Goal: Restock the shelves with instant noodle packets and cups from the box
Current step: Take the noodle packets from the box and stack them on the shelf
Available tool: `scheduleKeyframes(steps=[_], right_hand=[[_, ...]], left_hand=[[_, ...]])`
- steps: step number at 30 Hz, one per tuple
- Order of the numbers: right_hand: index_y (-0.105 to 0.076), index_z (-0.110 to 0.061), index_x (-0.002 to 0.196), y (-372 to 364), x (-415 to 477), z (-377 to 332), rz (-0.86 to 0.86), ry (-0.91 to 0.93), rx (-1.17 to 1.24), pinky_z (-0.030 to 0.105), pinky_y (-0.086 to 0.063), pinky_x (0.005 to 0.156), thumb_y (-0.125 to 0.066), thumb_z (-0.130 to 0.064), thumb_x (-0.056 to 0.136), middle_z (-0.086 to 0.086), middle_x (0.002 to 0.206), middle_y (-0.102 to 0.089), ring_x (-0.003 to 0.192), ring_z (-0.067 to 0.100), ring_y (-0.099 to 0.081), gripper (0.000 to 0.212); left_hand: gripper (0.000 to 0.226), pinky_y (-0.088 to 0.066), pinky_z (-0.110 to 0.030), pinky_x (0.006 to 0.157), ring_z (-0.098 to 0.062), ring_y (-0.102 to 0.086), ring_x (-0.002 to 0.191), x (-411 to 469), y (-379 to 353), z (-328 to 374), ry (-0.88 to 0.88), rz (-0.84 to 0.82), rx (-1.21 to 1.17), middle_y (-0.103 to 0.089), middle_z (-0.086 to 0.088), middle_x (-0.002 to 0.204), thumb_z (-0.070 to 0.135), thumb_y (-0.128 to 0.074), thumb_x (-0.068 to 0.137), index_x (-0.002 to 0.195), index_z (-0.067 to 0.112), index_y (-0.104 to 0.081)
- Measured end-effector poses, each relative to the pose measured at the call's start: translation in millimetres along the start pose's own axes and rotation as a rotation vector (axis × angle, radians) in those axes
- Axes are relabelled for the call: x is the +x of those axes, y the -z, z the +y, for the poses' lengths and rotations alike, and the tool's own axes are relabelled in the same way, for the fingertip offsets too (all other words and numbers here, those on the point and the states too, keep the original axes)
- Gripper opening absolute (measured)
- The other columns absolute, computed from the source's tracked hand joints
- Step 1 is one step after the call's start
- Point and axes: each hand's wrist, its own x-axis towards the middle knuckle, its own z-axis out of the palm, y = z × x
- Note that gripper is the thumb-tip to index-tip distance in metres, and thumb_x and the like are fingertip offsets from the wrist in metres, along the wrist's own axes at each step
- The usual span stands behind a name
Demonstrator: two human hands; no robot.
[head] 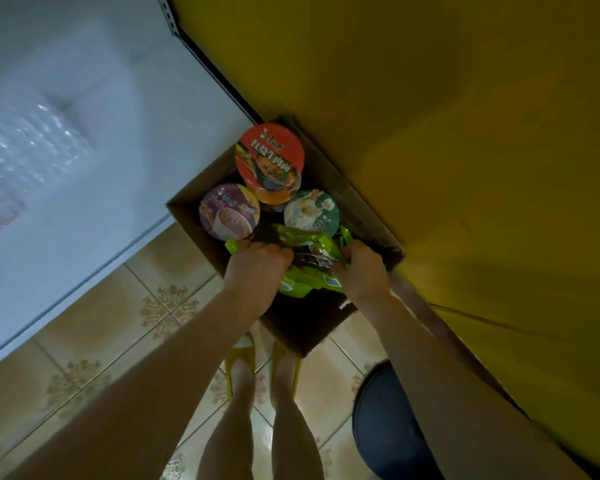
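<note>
An open cardboard box [184, 211] stands on the floor in front of my feet. Inside it are a red-lidded noodle cup [270, 155], a purple-lidded cup [228, 212] and a green-and-white-lidded cup [311, 211]. Green noodle packets [305, 259] lie in the near part of the box. My left hand [255, 270] grips the packets' left end and my right hand [362, 268] grips their right end. The packets' lower parts are hidden by my hands.
A yellow panel [447, 133] rises close along the right of the box. A white cabinet or freezer [66, 150] fills the left. The floor is beige patterned tile [101, 334]. A dark blue round object [385, 427] sits by my right arm.
</note>
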Motion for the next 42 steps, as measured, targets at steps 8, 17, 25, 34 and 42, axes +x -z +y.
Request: scheduleKeyframes(steps=[8,17,25,34,42], right_hand=[[-0.056,-0.003,0.111,95,-74,-73,0.090,0.342,0.069,0.024,-0.035,0.070,-0.055,-0.014,0.091,0.009,0.103,-0.060,0.095,0.026,-0.057,0.023],[-0.051,-0.018,0.087,150,-141,-173,0.072,0.704,0.160,0.004,-0.037,0.054,-0.058,-0.010,0.089,-0.012,0.075,-0.053,0.069,0.003,-0.050,0.011],[-0.058,-0.013,0.092,135,-187,-273,0.038,0.952,0.161,0.014,-0.038,0.058,-0.060,-0.007,0.086,-0.001,0.085,-0.059,0.079,0.012,-0.054,0.009],[-0.061,-0.006,0.091,71,-240,-392,-0.017,1.145,0.116,0.028,-0.043,0.065,-0.063,-0.012,0.085,0.003,0.082,-0.060,0.079,0.020,-0.058,0.009],[-0.062,-0.002,0.094,2,-262,-470,-0.056,1.140,0.170,0.046,-0.050,0.083,-0.066,-0.014,0.084,0.016,0.091,-0.067,0.090,0.033,-0.063,0.016]], left_hand=[[0.017,-0.037,-0.030,0.062,-0.031,-0.061,0.091,-97,105,-22,0.266,0.284,-0.351,-0.066,-0.009,0.096,0.014,-0.058,0.086,0.102,0.015,-0.062],[0.014,-0.037,-0.033,0.067,-0.034,-0.059,0.088,-207,197,-48,0.565,0.625,-0.574,-0.067,-0.012,0.090,0.013,-0.066,0.083,0.095,0.007,-0.064],[0.010,-0.044,-0.036,0.065,-0.031,-0.059,0.081,-315,234,-92,0.839,0.847,-0.607,-0.063,-0.004,0.080,0.017,-0.068,0.082,0.090,0.011,-0.065],[0.022,-0.049,-0.042,0.063,-0.035,-0.060,0.079,-422,244,-147,1.160,1.008,-0.530,-0.066,-0.013,0.085,0.025,-0.058,0.081,0.094,0.009,-0.064],[0.021,-0.041,-0.035,0.066,-0.035,-0.056,0.086,-471,236,-211,1.282,1.075,-0.525,-0.062,-0.016,0.092,0.023,-0.061,0.085,0.099,0.008,-0.064]])
